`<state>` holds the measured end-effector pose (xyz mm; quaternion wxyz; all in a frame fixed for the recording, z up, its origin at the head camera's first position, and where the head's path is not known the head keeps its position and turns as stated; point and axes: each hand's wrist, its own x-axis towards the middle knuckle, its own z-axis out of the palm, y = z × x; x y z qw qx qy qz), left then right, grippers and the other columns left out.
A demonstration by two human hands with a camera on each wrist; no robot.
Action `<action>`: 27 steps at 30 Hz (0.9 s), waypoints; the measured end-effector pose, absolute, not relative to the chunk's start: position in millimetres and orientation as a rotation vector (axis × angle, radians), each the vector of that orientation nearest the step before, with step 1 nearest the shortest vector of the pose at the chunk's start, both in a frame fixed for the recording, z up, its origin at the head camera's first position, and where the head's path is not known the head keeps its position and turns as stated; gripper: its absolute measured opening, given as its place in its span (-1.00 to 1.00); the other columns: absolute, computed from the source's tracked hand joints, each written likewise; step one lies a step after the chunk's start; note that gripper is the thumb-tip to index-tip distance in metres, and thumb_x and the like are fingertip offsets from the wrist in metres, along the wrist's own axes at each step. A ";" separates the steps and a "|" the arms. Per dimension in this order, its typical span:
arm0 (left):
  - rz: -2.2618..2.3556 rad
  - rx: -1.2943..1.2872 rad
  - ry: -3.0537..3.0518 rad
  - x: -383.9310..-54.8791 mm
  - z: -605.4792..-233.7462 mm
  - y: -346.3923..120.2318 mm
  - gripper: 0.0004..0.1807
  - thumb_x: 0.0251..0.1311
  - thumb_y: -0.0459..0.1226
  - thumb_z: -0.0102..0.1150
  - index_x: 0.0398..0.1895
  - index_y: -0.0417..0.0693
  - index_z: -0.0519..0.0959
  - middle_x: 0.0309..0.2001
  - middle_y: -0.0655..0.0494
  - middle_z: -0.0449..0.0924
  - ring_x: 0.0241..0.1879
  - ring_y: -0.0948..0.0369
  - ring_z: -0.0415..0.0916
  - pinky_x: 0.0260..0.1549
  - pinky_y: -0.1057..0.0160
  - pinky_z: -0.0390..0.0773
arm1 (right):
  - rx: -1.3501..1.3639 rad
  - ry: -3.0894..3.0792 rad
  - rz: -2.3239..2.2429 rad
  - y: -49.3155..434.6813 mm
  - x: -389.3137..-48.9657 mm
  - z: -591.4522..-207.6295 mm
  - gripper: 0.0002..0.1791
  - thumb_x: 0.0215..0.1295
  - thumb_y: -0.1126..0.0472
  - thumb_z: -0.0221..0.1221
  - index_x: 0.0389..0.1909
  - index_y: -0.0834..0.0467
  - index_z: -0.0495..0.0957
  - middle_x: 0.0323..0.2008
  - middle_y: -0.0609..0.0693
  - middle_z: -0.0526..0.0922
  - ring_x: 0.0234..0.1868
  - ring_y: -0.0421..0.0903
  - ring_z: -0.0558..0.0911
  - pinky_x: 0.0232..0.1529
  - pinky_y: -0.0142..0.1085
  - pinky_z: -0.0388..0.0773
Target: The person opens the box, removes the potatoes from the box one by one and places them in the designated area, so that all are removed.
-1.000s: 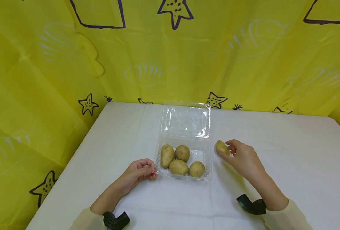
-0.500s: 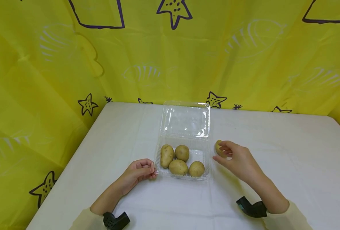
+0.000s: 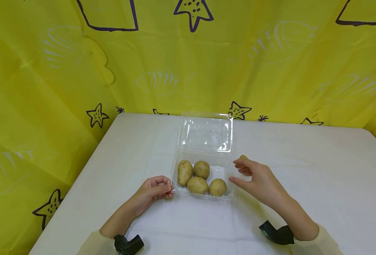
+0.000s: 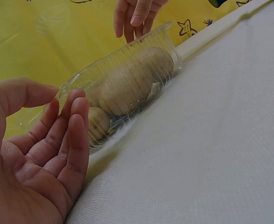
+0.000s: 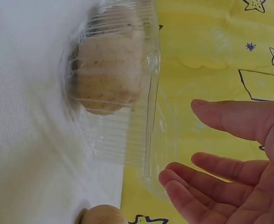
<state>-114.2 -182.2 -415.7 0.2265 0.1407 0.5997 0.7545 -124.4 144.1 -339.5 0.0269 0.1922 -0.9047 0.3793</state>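
Note:
My left hand (image 3: 156, 191) pinches the front left corner of a clear plastic clamshell container (image 3: 219, 172) between thumb and fingers. Its hinged lid (image 3: 205, 134) lies folded back behind it. Inside are several potatoes: a long one (image 3: 185, 173) at the left, a round one (image 3: 202, 169) behind, and two more, an oval potato (image 3: 197, 185) and a smaller potato (image 3: 218, 187), along the front. My right hand (image 3: 261, 180) hovers at the container's right side, thumb and fingers apart, holding nothing. Beyond its fingers a loose potato (image 5: 104, 215) sits on the table, mostly hidden in the head view.
A white cloth covers the table (image 3: 318, 184). Close behind its far edge hangs a yellow curtain (image 3: 219, 67) with starfish and fish drawings, which also runs along the left side. Black wrist cameras (image 3: 276, 233) sit at both sleeves.
My right hand has let go of the loose potato and moved left toward the container's right edge, leaving that potato on the table. The left hand and the container have stayed in place.

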 end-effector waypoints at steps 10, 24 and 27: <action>2.069 0.373 1.666 -114.7 -416.2 -182.2 -0.97 0.23 -0.40 -0.01 -0.35 -0.17 0.44 -0.34 0.04 0.53 -0.31 0.24 0.54 -0.23 0.31 0.53 | 0.675 -2.815 1.179 135.9 -119.5 -337.4 -0.59 0.04 0.22 0.34 -0.09 0.27 0.51 -0.17 0.06 0.58 -0.17 0.06 0.58 -0.13 -0.12 0.53; 2.072 0.394 1.652 -114.6 -416.1 -182.7 -0.96 0.24 -0.38 -0.01 -0.35 -0.17 0.45 -0.35 0.04 0.52 -0.31 0.24 0.53 -0.22 0.31 0.53 | 0.818 -2.868 1.105 124.1 -126.3 -339.6 -0.61 0.06 0.22 0.32 -0.09 0.27 0.51 -0.16 0.08 0.59 -0.16 0.07 0.58 -0.13 -0.10 0.52; 2.072 0.395 1.653 -114.9 -416.1 -183.0 -0.95 0.24 -0.39 -0.02 -0.35 -0.17 0.45 -0.35 0.05 0.53 -0.31 0.24 0.53 -0.22 0.31 0.53 | 0.830 -2.880 1.095 122.2 -127.9 -340.5 -0.60 0.06 0.22 0.31 -0.07 0.28 0.50 -0.16 0.09 0.60 -0.15 0.07 0.58 -0.13 -0.10 0.52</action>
